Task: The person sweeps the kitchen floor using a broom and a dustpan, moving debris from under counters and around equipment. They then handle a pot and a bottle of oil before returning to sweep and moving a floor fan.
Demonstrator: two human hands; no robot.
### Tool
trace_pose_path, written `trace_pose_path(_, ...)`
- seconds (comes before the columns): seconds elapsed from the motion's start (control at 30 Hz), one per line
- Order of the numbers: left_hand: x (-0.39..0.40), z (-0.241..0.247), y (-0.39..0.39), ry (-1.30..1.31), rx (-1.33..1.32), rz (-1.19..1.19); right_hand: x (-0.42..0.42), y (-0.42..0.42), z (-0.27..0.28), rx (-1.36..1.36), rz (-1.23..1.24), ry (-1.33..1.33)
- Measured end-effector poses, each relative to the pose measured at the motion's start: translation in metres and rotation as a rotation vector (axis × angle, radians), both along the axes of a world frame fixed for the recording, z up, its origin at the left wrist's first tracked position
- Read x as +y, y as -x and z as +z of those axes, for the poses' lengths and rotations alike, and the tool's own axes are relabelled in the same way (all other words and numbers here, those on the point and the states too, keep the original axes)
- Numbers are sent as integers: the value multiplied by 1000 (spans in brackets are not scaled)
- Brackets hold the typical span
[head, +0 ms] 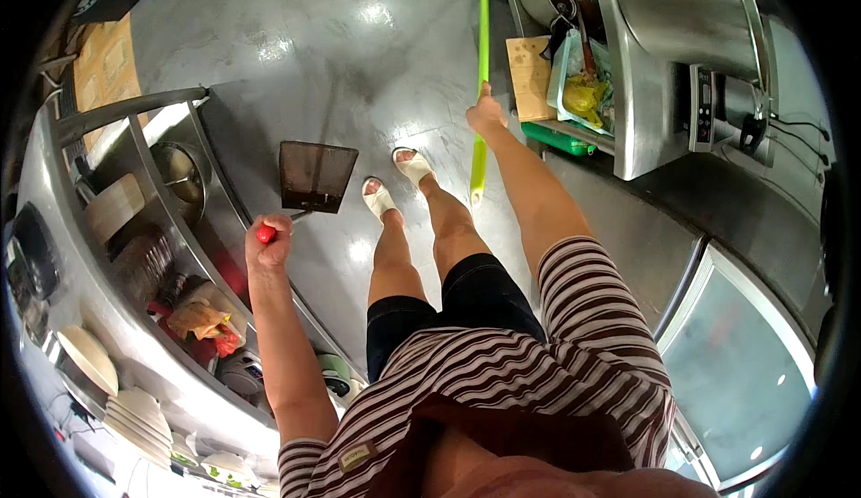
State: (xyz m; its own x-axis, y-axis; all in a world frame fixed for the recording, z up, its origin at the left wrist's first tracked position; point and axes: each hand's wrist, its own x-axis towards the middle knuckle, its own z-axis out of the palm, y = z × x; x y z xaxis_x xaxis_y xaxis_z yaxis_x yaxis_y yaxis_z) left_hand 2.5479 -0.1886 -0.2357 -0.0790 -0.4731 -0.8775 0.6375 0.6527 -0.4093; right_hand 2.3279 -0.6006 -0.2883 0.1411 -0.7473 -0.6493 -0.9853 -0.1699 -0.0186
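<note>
My left hand (270, 241) is closed around a red-ended handle (266, 233) at the left of the head view. A dark, flat dustpan (317, 176) extends from a thin metal rod just beyond that hand, over the grey floor. Right of my feet, my right hand (487, 115) grips the bright green handle of a floor squeegee or similar tool (483, 41). Its crossbar lies at the top of the view, and its lower end points back towards me. The underside of the crossbar is hidden.
A steel shelf unit (161, 195) with pans and bags runs along my left. At the right stand a steel counter (622, 115), a plastic basket (568, 71), a cardboard piece (529, 78) and a glass-fronted cabinet (733, 363). White sandals (379, 201) are on my feet.
</note>
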Motion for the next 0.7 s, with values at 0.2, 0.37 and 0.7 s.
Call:
trace_pose_path(0.2, -1, -15, -3, -34, -132, -119, 40, 62, -11, -214, -272, -84)
trace_pose_path(0.37, 1, -17, 0, -33, -115, -108, 101, 61, 157, -461, -487, -560)
trace_pose_path(0.7, 15, -16, 19, 21, 0, -71, 150, 70, 301, -480, -539, -1212)
